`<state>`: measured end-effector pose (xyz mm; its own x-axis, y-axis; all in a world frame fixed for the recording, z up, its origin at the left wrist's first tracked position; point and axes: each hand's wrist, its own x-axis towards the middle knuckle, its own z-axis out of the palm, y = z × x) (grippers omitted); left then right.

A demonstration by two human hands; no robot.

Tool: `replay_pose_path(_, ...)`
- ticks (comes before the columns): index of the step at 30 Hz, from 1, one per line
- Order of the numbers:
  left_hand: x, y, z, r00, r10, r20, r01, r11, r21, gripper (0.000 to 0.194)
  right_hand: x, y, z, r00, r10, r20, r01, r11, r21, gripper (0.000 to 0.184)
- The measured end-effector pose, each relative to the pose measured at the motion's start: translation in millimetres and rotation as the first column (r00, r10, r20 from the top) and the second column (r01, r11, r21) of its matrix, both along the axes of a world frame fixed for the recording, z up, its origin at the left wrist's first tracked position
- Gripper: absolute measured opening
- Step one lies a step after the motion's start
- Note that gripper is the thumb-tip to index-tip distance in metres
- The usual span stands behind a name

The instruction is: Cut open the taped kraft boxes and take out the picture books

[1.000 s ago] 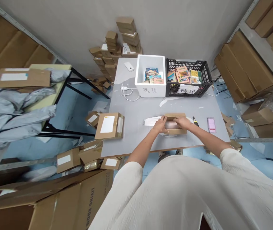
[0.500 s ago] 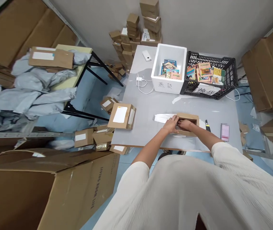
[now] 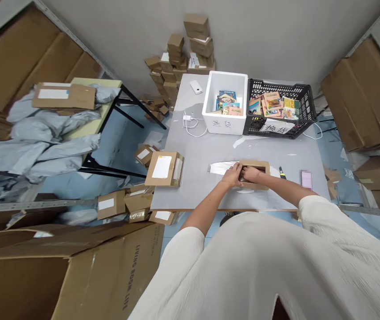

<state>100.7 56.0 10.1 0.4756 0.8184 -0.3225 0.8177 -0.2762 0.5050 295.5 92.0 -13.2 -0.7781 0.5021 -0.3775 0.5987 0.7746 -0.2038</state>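
A small open cardboard box (image 3: pixel 259 184) lies on the grey table near its front edge. My left hand (image 3: pixel 232 175) grips the box's left end, thumb on the near side and fingers on the far side. Curled fingers of my right hand (image 3: pixel 251 174) reach down inside the box; their tips and whatever they touch are hidden. From under the left hand, a white strip or flap (image 3: pixel 219 168) extends leftward on the table. A black and yellow tool (image 3: pixel 282 173), perhaps a marker or cutter, rests right of the box, and a phone with a pink screen (image 3: pixel 306 179) lies beyond it.
A white foam box (image 3: pixel 225 126) and a black plastic crate (image 3: pixel 255 126), both with booklets, stand at the table's back. A closed carton (image 3: pixel 161 168) sits on the left edge. Grey parcels (image 3: pixel 23 144) cover the left side table. A large open carton (image 3: pixel 110 275) stands lower left.
The view has shifted, so the table and its things sit slightly further left. My left hand stays at the box's left end; my right hand, still inside, has moved slightly toward it.
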Motion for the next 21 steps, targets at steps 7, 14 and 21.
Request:
replay_pose_path(7,-1.1,5.6,0.2,1.0,0.014,-0.028,-0.014,1.0,-0.022,0.14,61.5,28.8,88.5,0.973,-0.18,-0.145,0.188,0.981,0.046,0.015)
replay_pose_path(14,0.4,7.7,12.0,0.995,0.025,-0.1,-0.03,0.998,-0.048,0.135,172.6,31.1,119.1,0.26,-0.791,-0.554,0.901,0.405,-0.155,0.029)
replay_pose_path(21,8.5,7.3,17.2,0.975,0.029,-0.218,-0.038,0.999,-0.035,0.132,187.9,-45.5,32.9,-0.416,-0.845,-0.336,0.834,-0.207,-0.512,0.028)
